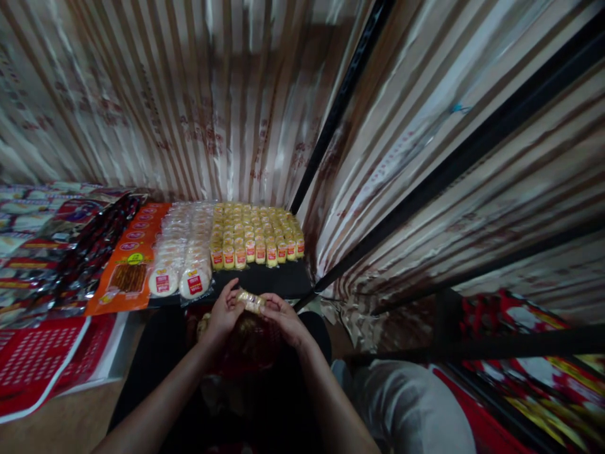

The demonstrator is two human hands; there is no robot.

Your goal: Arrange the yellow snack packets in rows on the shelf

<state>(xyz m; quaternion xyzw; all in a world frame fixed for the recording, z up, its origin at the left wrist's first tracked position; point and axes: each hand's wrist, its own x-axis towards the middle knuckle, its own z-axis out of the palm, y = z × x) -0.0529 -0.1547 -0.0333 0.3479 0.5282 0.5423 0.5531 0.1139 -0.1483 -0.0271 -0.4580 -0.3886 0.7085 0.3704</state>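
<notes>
Between my two hands, in front of the shelf edge, is a small snack pack [251, 301] in shiny yellowish wrapping. My left hand [227, 309] pinches its left end, and my right hand [282, 315] grips the right end. Below them, in my lap, sits a dark red basket [250, 353] with more yellowish packs [203, 326] partly in shadow. Just beyond my hands, rows of similar small yellow packs [258, 233] with red labels stand on the black shelf [278, 280].
Left of the yellow packs lie round white crackers [195, 282] in clear wrap, an orange snack bag [130, 265] and dark packets [80, 233]. A red basket [42, 359] stands lower left. Black shelf posts [340, 107] rise before the striped sheeting. A grey-clothed knee [411, 403] is at right.
</notes>
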